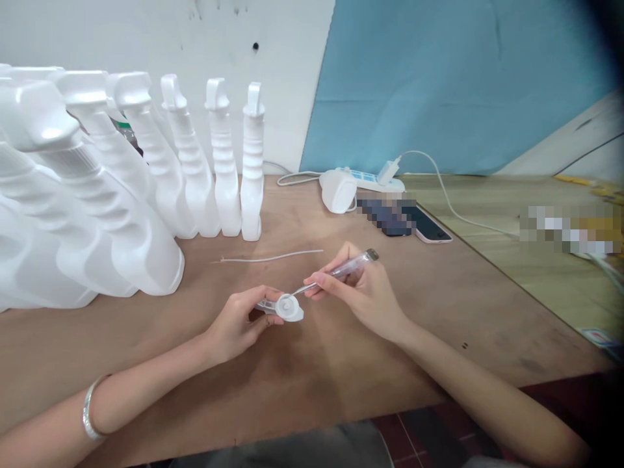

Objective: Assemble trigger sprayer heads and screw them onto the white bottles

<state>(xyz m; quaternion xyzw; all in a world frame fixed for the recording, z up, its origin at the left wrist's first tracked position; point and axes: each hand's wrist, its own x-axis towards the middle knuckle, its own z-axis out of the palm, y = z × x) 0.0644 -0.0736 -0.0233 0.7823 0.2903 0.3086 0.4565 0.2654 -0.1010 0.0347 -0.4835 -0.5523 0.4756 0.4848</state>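
Observation:
My left hand (246, 315) is closed on a small white plastic part with a round dished end (291, 308), pinched between thumb and fingers above the brown tabletop. A slim screwdriver (351, 263) with a clear handle and a dark end sits in my right hand (373, 296), gripped like a pen. Its thin metal shaft slants down to the left, and the tip is at the round end of the white part. Whether the tip presses on the part or only hovers there, I cannot tell. Behind both hands lies a thin white tube or wire (273, 257).
Several white plastic bottles (252, 162) with bent necks stand at the left and back. Behind my right hand are a white charger (338, 192), a power strip (375, 180) and phones (431, 224). A white cable (451, 201) runs right, across the table edge.

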